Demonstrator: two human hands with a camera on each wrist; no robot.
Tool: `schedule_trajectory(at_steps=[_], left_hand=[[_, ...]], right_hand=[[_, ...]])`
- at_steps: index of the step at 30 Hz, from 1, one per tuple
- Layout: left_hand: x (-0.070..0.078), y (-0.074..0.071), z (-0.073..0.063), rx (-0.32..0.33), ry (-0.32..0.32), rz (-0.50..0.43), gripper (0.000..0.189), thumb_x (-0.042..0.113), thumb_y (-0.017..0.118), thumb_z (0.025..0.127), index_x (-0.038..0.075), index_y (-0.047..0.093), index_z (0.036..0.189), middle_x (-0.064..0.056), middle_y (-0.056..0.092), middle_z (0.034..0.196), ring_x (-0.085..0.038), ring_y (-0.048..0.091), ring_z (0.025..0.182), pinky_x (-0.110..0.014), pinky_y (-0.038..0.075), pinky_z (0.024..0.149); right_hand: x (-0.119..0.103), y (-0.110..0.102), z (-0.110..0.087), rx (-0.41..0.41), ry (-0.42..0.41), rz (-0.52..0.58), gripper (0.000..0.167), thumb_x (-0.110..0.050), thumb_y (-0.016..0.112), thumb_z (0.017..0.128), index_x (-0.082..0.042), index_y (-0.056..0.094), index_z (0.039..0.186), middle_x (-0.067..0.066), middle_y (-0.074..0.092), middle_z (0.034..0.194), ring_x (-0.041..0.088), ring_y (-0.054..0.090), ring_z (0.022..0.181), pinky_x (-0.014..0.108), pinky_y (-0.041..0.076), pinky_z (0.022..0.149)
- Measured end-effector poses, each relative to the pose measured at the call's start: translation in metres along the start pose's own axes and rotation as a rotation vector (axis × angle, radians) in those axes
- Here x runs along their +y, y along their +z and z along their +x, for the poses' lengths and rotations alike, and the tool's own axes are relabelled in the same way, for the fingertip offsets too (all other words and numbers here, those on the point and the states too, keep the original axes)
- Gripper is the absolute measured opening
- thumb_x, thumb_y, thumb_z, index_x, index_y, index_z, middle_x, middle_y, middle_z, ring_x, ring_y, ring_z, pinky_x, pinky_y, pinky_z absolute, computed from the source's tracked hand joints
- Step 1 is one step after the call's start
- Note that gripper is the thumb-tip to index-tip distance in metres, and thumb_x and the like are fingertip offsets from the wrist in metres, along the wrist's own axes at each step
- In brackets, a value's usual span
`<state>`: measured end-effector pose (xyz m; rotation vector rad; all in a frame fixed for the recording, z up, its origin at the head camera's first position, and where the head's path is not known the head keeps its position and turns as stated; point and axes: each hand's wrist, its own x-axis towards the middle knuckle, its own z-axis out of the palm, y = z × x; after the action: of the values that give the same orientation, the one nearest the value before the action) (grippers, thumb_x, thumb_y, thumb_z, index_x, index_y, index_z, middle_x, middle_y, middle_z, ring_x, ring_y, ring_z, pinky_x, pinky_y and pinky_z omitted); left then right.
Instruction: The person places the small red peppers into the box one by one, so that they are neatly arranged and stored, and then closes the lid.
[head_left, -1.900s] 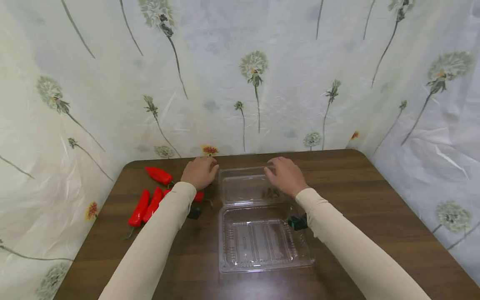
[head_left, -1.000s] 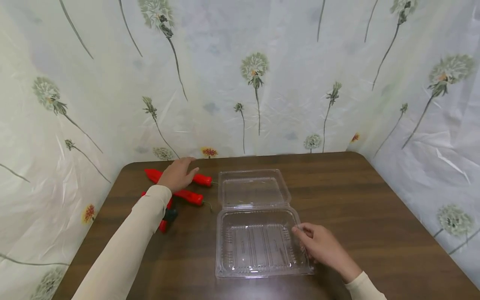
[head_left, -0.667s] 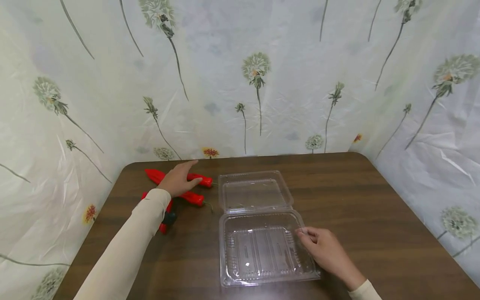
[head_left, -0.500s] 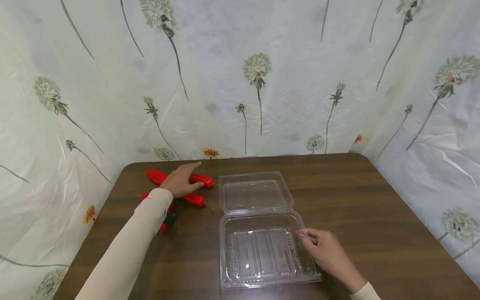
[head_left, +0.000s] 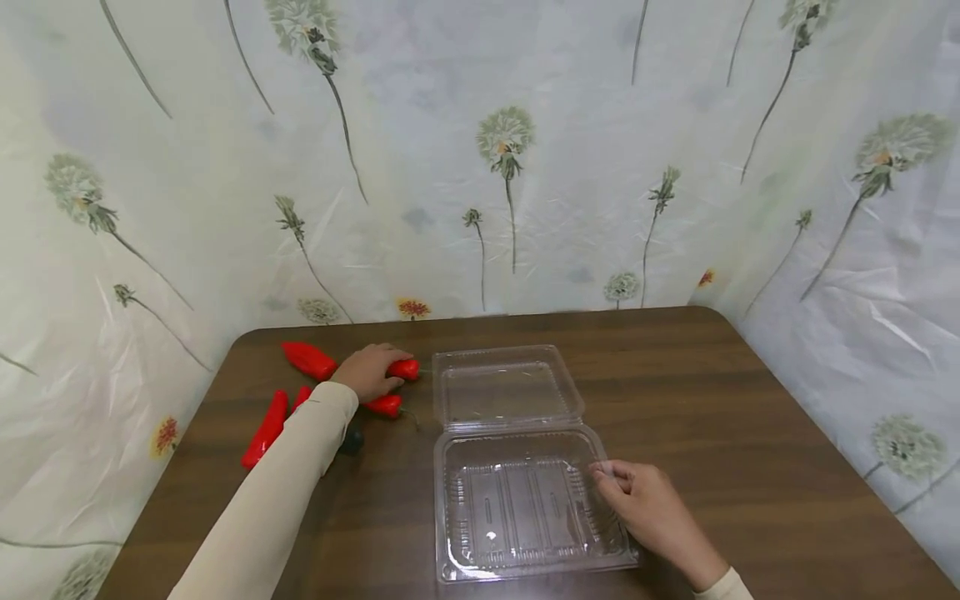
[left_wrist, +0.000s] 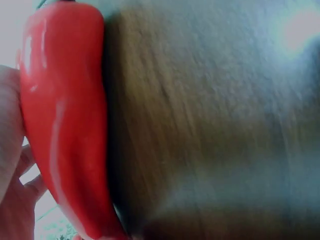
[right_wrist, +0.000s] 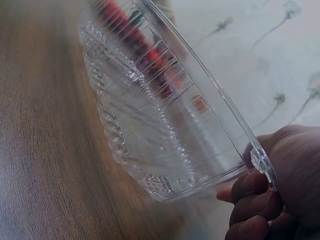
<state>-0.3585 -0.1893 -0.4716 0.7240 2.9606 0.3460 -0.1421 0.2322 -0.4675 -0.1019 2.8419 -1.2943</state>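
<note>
My left hand (head_left: 367, 372) is over a red pepper (head_left: 403, 369) at the back left of the table, fingers and thumb closed about it; its middle is hidden under the hand. A second red pepper (head_left: 386, 406) lies just nearer, partly behind the wrist. In the left wrist view a red pepper (left_wrist: 67, 115) fills the left side, with fingers (left_wrist: 25, 195) partly showing behind it. My right hand (head_left: 645, 508) pinches the right rim of a clear plastic clamshell container (head_left: 517, 500), which lies unfolded with its lid (head_left: 506, 387) toward the back.
More red peppers lie at the left, one behind (head_left: 309, 360) and another (head_left: 266, 429) beside the left sleeve. A dark wrist camera (head_left: 351, 439) sits at the left wrist. The brown wooden table (head_left: 750, 467) ends at a flower-printed curtain (head_left: 585, 192).
Both hands have come away from the lid. My right hand has taken the container's right rim; my left hand has moved over the peppers and its spread fingers have closed down on one.
</note>
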Motion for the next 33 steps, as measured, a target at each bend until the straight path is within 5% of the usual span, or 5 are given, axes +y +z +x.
schedule_trajectory(at_steps=[11, 19, 33], left_hand=[[-0.002, -0.01, -0.012, 0.044, -0.033, -0.039, 0.049, 0.031, 0.07, 0.096, 0.016, 0.058, 0.141, -0.011, 0.062, 0.133, -0.034, 0.058, 0.122, -0.054, 0.049, 0.1], [0.002, -0.026, -0.015, 0.143, -0.028, -0.113, 0.05, 0.032, 0.069, 0.097, 0.016, 0.056, 0.142, -0.008, 0.063, 0.123, -0.029, 0.06, 0.11, -0.049, 0.051, 0.093], [0.059, -0.033, -0.018, 0.2, 0.106, -0.212, 0.049, 0.035, 0.07, 0.095, 0.024, 0.057, 0.142, 0.001, 0.063, 0.122, -0.02, 0.06, 0.107, -0.043, 0.053, 0.092]], right_hand=[[-0.003, 0.004, -0.001, 0.015, 0.014, 0.002, 0.028, -0.022, 0.067, 0.097, -0.003, 0.075, 0.116, -0.011, 0.041, 0.051, 0.001, 0.03, 0.045, 0.021, 0.032, 0.044], [-0.002, 0.003, -0.001, 0.023, 0.024, -0.01, 0.029, -0.023, 0.067, 0.097, -0.005, 0.074, 0.117, -0.01, 0.041, 0.051, 0.002, 0.031, 0.045, 0.022, 0.033, 0.044], [-0.001, 0.001, -0.001, 0.021, 0.021, -0.032, 0.031, -0.025, 0.067, 0.097, -0.005, 0.074, 0.119, -0.007, 0.054, 0.058, 0.004, 0.035, 0.048, 0.024, 0.038, 0.05]])
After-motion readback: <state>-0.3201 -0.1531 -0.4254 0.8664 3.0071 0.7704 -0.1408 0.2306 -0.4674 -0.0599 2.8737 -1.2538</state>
